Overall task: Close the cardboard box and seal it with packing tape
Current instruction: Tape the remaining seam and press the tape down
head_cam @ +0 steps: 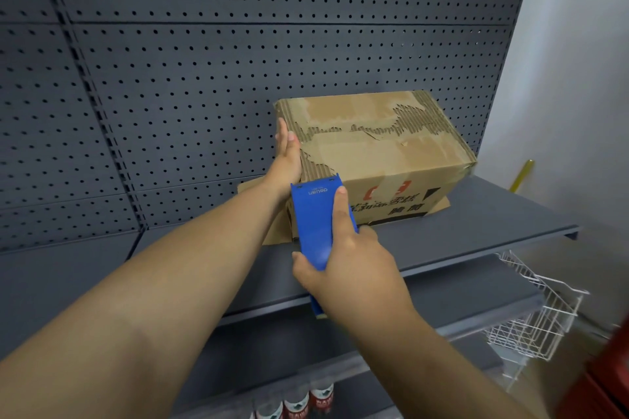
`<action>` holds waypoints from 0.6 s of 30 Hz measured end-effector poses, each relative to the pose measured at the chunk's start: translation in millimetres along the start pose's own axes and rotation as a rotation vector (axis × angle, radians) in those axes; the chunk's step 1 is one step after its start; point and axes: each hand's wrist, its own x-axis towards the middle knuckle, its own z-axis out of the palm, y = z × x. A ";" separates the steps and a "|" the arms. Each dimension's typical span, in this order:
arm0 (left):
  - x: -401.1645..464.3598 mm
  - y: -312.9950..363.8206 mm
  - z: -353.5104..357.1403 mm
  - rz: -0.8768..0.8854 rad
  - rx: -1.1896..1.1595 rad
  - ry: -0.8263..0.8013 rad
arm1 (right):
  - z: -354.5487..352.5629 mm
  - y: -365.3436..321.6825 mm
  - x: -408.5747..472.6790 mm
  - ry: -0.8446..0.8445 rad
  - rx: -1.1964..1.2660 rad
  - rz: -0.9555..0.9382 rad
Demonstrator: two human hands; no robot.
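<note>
The shelf (476, 214) carries the box (391, 153), which sits near the pegboard (238, 61) with its top flaps down and their torn seam running along the top. The left hand (287, 153) lies flat against the box's left end, fingers straight, bracing it. The right hand (347, 248) grips the blue dispenser (315, 214), fingers wrapped round its body and the forefinger laid along its side; the toothed front edge meets the box's near left corner. To tape well, I would judge it best to anchor the tape on the end face first, then draw the dispenser straight along the seam, pressing down, while the left hand keeps the box from sliding on the shelf.
</note>
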 end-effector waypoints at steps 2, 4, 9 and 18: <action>-2.0 1.9 -0.4 -0.010 0.040 -0.009 | 4.1 1.9 -8.2 -0.013 -0.017 0.011; -5.5 4.5 0.5 -0.016 0.079 -0.007 | 5.4 4.4 -13.8 -0.018 -0.030 0.017; -10.2 12.9 0.4 -0.054 0.125 0.003 | 3.0 5.8 -17.4 -0.040 -0.025 0.026; -17.0 14.1 -4.8 0.419 0.583 0.229 | 5.5 5.2 10.3 -0.083 0.017 0.072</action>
